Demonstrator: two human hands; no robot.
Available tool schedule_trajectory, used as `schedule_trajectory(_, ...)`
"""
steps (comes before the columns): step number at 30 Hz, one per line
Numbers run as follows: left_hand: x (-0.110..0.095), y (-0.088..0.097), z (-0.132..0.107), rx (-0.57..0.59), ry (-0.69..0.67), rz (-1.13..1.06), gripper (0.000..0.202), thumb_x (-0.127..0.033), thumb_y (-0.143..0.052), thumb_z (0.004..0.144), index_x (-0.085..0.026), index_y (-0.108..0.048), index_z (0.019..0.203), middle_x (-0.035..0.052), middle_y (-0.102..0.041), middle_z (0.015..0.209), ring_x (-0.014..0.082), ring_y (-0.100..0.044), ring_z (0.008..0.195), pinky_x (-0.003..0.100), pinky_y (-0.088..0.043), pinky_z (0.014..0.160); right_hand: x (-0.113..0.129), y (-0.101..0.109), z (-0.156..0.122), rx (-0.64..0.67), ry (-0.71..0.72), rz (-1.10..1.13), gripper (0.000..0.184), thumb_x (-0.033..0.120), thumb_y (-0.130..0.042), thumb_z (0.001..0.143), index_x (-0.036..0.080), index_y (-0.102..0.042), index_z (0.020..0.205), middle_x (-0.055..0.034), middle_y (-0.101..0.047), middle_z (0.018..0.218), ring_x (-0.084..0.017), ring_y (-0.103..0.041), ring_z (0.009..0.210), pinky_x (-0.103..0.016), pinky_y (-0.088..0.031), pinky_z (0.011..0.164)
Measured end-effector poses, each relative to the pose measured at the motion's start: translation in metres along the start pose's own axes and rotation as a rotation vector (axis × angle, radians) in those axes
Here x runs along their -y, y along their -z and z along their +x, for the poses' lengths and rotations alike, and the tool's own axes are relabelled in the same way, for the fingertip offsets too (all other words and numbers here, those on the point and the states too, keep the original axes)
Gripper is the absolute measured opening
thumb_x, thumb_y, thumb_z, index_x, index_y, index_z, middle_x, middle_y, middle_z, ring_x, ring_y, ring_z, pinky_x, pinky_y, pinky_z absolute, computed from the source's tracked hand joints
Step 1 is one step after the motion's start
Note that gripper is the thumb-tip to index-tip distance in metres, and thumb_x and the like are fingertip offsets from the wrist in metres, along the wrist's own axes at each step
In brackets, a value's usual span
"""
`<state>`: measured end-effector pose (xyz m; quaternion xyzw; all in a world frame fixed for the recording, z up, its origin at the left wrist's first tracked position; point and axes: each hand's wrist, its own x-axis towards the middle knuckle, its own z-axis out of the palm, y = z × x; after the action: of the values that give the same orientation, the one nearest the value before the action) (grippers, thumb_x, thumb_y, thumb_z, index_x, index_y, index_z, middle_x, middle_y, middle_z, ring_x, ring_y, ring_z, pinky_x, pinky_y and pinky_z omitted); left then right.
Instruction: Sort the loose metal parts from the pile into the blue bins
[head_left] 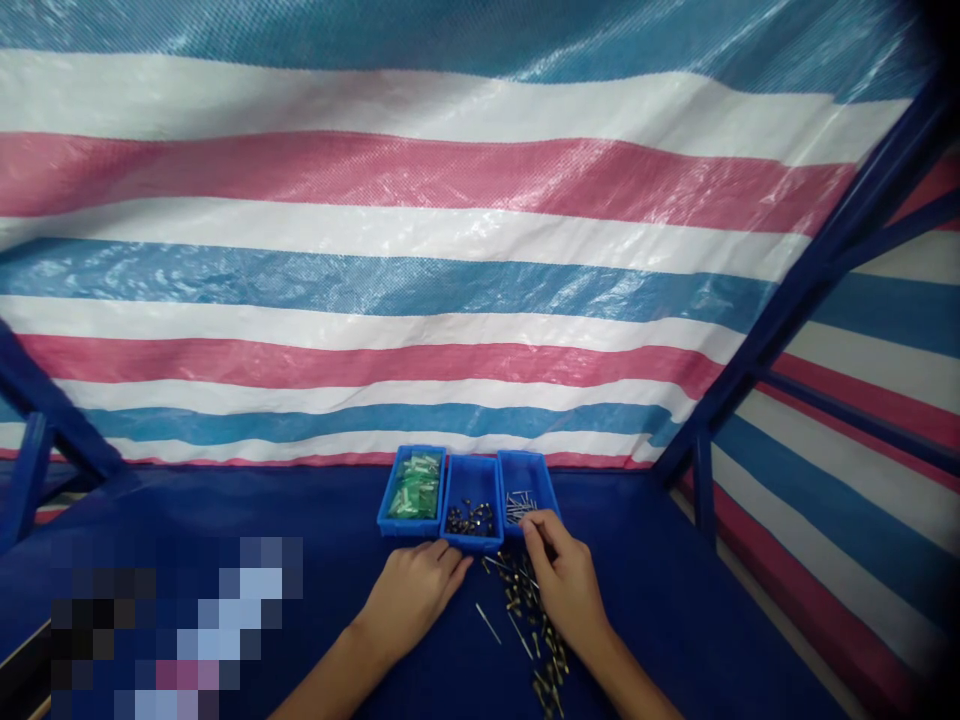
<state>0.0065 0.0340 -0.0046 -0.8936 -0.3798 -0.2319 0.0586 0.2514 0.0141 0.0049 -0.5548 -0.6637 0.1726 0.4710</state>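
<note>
Loose metal pins (pixel 520 598) with dark, brass-toned ends: scattered heap on the dark blue tabletop (pixel 660 610), just in front of the trays, partly under the right hand (pixel 568 585). Single bare pin (pixel 487 623) lying apart, between the hands.

Right hand: thumb and fingertips (pixel 534 527) drawn into a narrow pinch at the front of the right tray; whether a pin is held cannot be told. Left hand (pixel 410 595): relaxed, fingers loosely curved, palm down, holding nothing visible, fingertips just beside the middle tray.

Three blue plastic trays, side by side, within easy reach, each seemingly keeping one kind of part apart:
- left tray (pixel 391 515): green-tinted items in clear packets (pixel 412 490)
- middle tray (pixel 472 535): small dark-ended parts (pixel 470 519)
- right tray (pixel 541 490): steel pins (pixel 519 507)

Beyond: striped pink, white and blue tarpaulin (pixel 375 280) on a blue metal frame (pixel 825 260).
</note>
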Motion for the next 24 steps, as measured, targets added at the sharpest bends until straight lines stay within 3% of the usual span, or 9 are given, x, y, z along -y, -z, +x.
schedule_trajectory(8,-0.002,-0.002,-0.001,0.051,0.054,-0.031,0.046,-0.03,-0.035,0.118,-0.02,-0.073,0.093,0.005,-0.076,0.082,0.0236,-0.077,0.071,0.03,-0.055,0.061,-0.003,-0.001,-0.001,0.016,-0.014,0.011,0.035,0.048,-0.046,0.112,0.022,-0.069,0.103,0.0011,-0.067,0.078,-0.014,-0.059,0.062,-0.023,-0.045,0.063)
schedule_trajectory(13,-0.006,-0.002,-0.002,0.115,0.007,-0.106,0.039,-0.031,-0.043,0.116,-0.02,-0.072,0.092,0.003,-0.075,0.083,0.0212,-0.077,0.075,0.028,-0.056,0.068,-0.003,-0.001,-0.001,0.0,-0.005,0.011,0.035,0.047,-0.047,0.111,0.022,-0.069,0.103,0.0007,-0.069,0.08,-0.015,-0.061,0.065,-0.023,-0.047,0.065)
schedule_trajectory(19,-0.012,0.007,-0.002,0.165,0.003,-0.24,0.022,-0.019,-0.053,0.109,-0.024,-0.074,0.111,0.0022,-0.077,0.094,0.0208,-0.077,0.085,0.028,-0.056,0.076,-0.004,-0.001,-0.001,-0.008,0.006,0.006,0.035,0.047,-0.046,0.111,0.022,-0.069,0.101,0.0005,-0.069,0.08,-0.015,-0.063,0.066,-0.023,-0.049,0.068)
schedule_trajectory(24,-0.01,0.01,0.0,0.192,0.01,-0.281,0.031,-0.009,-0.059,0.1,-0.028,-0.072,0.121,0.0006,-0.077,0.102,0.0221,-0.075,0.094,0.03,-0.056,0.08,-0.002,0.0,-0.001,-0.004,0.007,0.011,0.034,0.046,-0.046,0.111,0.023,-0.07,0.102,-0.0003,-0.07,0.081,-0.016,-0.063,0.067,-0.022,-0.049,0.066)
